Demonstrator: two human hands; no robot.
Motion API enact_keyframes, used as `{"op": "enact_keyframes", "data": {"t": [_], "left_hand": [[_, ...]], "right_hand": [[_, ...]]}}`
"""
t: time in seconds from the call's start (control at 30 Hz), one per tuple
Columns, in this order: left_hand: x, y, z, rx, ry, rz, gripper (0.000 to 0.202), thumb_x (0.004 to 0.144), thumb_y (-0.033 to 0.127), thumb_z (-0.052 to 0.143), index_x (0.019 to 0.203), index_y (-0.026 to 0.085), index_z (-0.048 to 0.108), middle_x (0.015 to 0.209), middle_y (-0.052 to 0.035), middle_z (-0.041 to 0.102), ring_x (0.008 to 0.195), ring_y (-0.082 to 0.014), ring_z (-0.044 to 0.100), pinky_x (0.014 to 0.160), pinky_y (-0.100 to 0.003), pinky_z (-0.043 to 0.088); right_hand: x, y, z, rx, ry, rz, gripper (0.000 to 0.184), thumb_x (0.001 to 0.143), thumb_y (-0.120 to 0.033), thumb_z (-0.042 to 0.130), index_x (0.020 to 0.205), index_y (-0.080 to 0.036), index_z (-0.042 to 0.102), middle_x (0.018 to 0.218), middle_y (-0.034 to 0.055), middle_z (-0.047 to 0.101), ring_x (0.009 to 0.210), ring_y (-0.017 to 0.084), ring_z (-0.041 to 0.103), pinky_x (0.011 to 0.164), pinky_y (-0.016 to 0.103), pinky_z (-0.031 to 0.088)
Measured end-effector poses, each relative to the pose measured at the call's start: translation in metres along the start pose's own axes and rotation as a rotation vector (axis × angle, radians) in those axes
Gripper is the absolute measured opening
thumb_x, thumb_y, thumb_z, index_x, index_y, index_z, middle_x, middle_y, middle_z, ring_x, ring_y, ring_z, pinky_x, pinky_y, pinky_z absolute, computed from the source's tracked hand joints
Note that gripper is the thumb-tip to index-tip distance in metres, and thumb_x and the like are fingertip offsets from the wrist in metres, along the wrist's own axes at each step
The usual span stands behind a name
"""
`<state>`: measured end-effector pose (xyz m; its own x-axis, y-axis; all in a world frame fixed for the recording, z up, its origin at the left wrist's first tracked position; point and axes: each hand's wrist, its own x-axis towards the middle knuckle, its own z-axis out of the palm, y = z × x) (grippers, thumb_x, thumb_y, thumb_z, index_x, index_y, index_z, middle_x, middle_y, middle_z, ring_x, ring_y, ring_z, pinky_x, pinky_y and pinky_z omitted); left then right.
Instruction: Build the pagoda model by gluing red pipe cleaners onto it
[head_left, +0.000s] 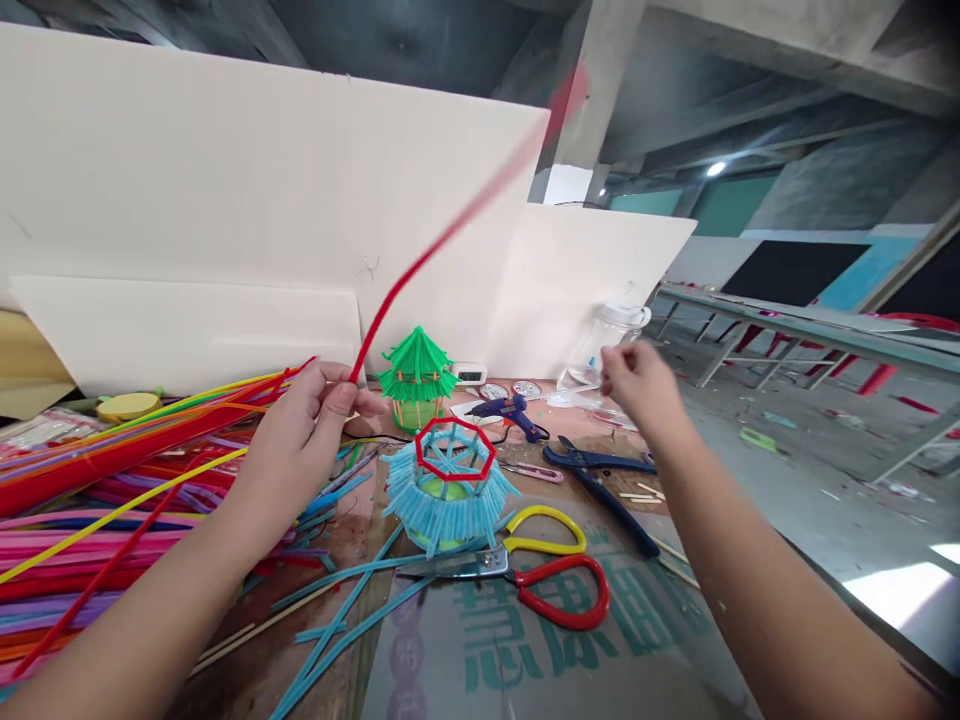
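Note:
My left hand point(319, 410) pinches one end of a red pipe cleaner point(420, 262) between thumb and fingers. The pipe cleaner rises up and to the right, its far end smeared by motion. On the right, my right hand point(634, 385) is curled closed in front of a clear jar; whatever its fingers hold, if anything, is hidden. Between my arms stands a light-blue pipe-cleaner roof point(442, 510) topped by a red octagonal ring point(455, 420). Just behind it is a small green pipe-cleaner pavilion point(420, 375).
Scissors point(525, 565) with yellow and red handles lie in front, beside blue pliers point(600, 480). A blue glue gun point(510, 413) is behind them. Bundles of coloured pipe cleaners point(97, 540) cover the left. The clear jar point(611, 345) stands at the back right before white boards point(225, 180).

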<state>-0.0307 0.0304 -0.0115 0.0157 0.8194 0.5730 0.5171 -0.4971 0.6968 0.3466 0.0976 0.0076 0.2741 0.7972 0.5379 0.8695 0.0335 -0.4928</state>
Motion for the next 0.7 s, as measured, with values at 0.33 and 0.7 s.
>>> {"op": "enact_keyframes", "data": {"t": [0.33,0.7], "left_hand": [[0.008,-0.035,0.022,-0.248,-0.125,-0.145,0.030,0.091,0.051,0.046,0.096,0.021,0.053,0.101,-0.0057,0.073,0.094,-0.0230,0.068,0.089,-0.039,0.052],[0.001,-0.056,0.050,-0.475,-0.246,-0.296,0.028,0.091,0.049,0.049,0.091,0.021,0.048,0.092,-0.0067,0.073,0.080,-0.0208,0.069,0.083,-0.043,0.055]], "right_hand": [[-0.019,0.001,0.063,-0.254,-0.537,-0.144,0.027,0.087,-0.036,0.058,0.098,-0.015,0.071,0.099,0.0145,0.073,0.090,0.026,0.067,0.075,0.031,0.045],[-0.017,-0.005,0.132,-0.073,-0.602,-0.146,0.026,0.079,-0.022,0.065,0.102,-0.010,0.066,0.093,0.0121,0.073,0.083,0.022,0.066,0.068,0.027,0.047]]}}
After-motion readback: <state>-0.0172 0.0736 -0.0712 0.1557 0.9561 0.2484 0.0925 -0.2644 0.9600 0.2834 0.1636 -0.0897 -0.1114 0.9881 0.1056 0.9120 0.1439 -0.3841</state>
